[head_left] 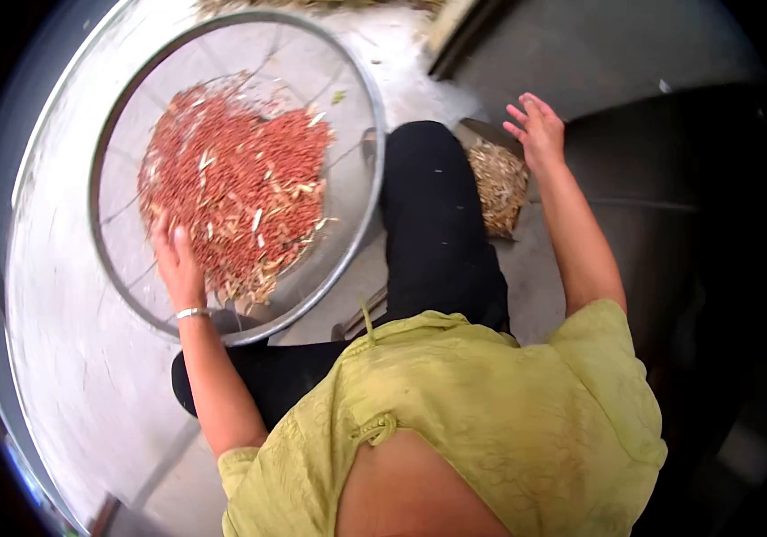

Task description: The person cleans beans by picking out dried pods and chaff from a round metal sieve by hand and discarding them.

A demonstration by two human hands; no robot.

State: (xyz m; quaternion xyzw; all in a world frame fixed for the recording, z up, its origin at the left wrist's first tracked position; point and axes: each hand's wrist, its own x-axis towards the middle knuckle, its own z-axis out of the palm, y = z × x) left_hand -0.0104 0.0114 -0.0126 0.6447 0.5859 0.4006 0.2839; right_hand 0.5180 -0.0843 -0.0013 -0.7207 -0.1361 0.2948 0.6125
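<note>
A large round sieve [378,170] with a grey metal rim lies at the left, tilted towards my knees. On its mesh is a spread of small red beans or seeds [231,170], mixed with pale husks. My left hand [177,259], with a bracelet at the wrist, is at the near left edge of the red heap, its fingers apart and touching or just over it. Off to the right, my right hand [540,134] is raised in the air with its fingers spread, holding nothing. Beside my knee, near that hand, is a container of pale husks [497,188].
My black-trousered knee [432,206] stands between the sieve and the husk container. A pale floor [61,295] runs under the sieve. At the top right is a dark panel with a light edge [455,36]. Scattered husks [330,4] lie at the top.
</note>
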